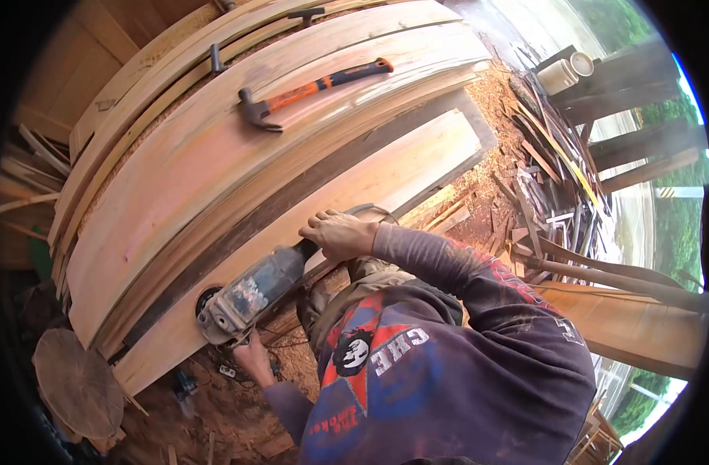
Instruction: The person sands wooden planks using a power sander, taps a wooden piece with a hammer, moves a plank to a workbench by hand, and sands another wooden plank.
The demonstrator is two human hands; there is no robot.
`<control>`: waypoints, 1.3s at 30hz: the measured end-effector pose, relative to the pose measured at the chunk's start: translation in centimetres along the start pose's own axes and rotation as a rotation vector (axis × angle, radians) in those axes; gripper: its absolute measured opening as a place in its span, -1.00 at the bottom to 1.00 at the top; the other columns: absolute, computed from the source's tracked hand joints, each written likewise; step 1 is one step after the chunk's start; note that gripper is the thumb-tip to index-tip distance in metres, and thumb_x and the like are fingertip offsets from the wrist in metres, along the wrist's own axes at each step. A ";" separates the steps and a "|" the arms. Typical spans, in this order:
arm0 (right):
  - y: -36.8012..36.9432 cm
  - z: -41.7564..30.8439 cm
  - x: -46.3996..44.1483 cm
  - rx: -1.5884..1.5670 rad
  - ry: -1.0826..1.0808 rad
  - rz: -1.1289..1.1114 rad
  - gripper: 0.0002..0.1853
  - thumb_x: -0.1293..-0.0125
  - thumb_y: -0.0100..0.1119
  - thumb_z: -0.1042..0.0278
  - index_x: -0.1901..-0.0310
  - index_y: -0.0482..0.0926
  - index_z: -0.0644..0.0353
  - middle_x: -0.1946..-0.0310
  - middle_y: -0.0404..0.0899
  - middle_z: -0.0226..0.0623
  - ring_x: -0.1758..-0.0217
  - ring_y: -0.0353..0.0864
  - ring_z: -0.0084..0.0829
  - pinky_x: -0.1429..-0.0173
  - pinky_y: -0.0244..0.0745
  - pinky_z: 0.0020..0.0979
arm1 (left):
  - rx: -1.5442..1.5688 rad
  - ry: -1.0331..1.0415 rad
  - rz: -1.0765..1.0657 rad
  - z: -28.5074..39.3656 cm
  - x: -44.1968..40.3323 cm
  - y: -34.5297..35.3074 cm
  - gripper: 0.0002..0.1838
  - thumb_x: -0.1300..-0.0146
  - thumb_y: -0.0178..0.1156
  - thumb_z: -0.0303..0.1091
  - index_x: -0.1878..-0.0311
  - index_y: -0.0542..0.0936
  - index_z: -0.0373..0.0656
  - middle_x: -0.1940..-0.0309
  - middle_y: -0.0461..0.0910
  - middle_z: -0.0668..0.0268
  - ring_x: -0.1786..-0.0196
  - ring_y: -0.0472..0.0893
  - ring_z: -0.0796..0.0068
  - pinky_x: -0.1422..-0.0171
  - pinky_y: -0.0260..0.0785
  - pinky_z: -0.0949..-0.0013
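Note:
My right hand (340, 235) is wrapped round the rear handle of a large, dusty angle grinder (255, 285). Low at its front end, my left hand (253, 358) grips what looks like a side handle, mostly hidden by the fingers. The grinder lies tilted over a long pale plank (362, 180), its dark disc (208, 299) at or close to the wood; contact cannot be made out. A cord loops behind my right wrist. Beyond the plank, a claw hammer (315, 93) with an orange and black handle rests on a wide curved board (164, 209).
More curved boards (137, 116) are stacked at the far side, with dark-handled tools on them. A round log end (79, 384) stands at lower left. Wood shavings and scrap strips (556, 170) cover the ground on the right. A white bucket (557, 77) sits at upper right.

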State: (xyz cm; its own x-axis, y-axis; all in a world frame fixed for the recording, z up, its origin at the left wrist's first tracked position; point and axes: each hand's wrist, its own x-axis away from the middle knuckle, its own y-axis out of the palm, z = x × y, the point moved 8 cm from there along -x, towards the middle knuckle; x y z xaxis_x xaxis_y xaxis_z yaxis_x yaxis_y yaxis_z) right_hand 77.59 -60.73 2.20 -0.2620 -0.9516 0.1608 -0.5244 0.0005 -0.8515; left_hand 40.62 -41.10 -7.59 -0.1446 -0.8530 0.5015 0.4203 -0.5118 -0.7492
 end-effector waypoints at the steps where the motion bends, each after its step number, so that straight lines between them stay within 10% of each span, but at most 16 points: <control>1: -1.2 0.5 0.8 -0.020 -0.004 -0.009 -0.50 -0.16 0.28 0.36 -0.17 0.53 0.27 -0.03 0.63 0.03 -0.20 0.59 0.01 -0.28 0.48 -0.09 | -0.024 -0.012 0.024 -2.0 -1.3 0.5 -0.38 -0.20 0.46 0.00 0.24 0.66 -0.59 0.43 0.70 -0.10 0.31 0.67 -0.13 0.14 0.43 -0.07; 6: -10.0 20.5 11.7 -0.128 0.427 0.872 -0.49 -0.26 0.42 0.34 -0.20 0.53 0.34 -0.13 0.59 0.09 -0.27 0.52 0.06 -0.40 0.42 -0.08 | 0.134 -0.029 0.079 -2.5 -1.4 0.3 -0.35 -0.19 0.50 0.00 0.12 0.65 -0.59 0.30 0.72 -0.15 0.27 0.68 -0.07 0.12 0.45 -0.06; 10: -11.2 34.2 25.6 0.115 1.336 0.609 -0.30 -0.49 0.11 -0.12 -0.28 0.46 0.49 -0.33 0.38 0.26 -0.43 0.31 0.17 -0.53 0.21 0.04 | 0.106 -0.063 0.153 -2.2 -1.3 -0.3 -0.49 -0.22 0.48 -0.18 0.16 0.64 -0.59 0.32 0.70 -0.10 0.35 0.64 0.03 0.22 0.44 0.00; 15: -9.2 36.6 27.7 0.162 1.325 0.692 -0.32 -0.41 0.20 -0.12 -0.22 0.52 0.45 -0.29 0.42 0.21 -0.43 0.32 0.15 -0.54 0.20 0.01 | 0.343 -0.126 0.181 1.8 1.8 -1.0 -0.63 -0.19 0.50 -0.38 0.50 0.47 -0.32 0.69 0.39 0.32 0.81 0.29 0.46 0.73 0.05 0.26; 27: -9.1 37.1 28.5 -0.127 1.367 0.817 -0.33 -0.15 0.48 -0.10 -0.06 0.60 0.35 -0.17 0.53 0.11 -0.35 0.40 0.03 -0.50 0.28 -0.08 | 0.394 -0.130 0.127 2.3 0.9 -3.1 -0.53 -0.16 0.49 -0.45 0.65 0.34 -0.09 0.77 0.29 0.41 0.80 0.22 0.54 0.72 -0.01 0.33; 33: -7.6 33.6 25.3 -0.089 1.396 0.726 -0.31 -0.19 0.46 0.00 -0.18 0.52 0.38 -0.28 0.43 0.18 -0.35 0.38 0.15 -0.51 0.28 -0.02 | 0.338 -0.127 -0.029 2.3 -1.1 -5.3 -0.72 -0.19 0.50 -0.42 0.14 0.66 -0.37 0.54 0.51 0.33 0.65 0.36 0.52 0.56 0.20 0.34; 39: -22.3 15.1 7.4 0.359 0.458 0.859 -0.13 -0.16 0.49 0.31 -0.50 0.27 0.07 -0.44 0.25 0.12 -0.57 0.14 0.14 -0.64 0.02 0.08 | 0.362 -0.220 -0.090 -0.2 -2.1 -4.7 -0.57 -0.19 0.54 -0.33 -0.05 0.63 -0.31 0.23 0.63 0.29 0.49 0.44 0.57 0.47 0.31 0.37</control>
State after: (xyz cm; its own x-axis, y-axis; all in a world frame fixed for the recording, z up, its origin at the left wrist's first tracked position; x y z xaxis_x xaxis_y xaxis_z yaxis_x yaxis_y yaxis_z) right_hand 99.59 -72.46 14.79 -0.7559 -0.4654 -0.4604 0.2375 0.4604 -0.8553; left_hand 38.75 -36.88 -5.23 -0.0167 -0.7442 0.6677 0.7074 -0.4807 -0.5182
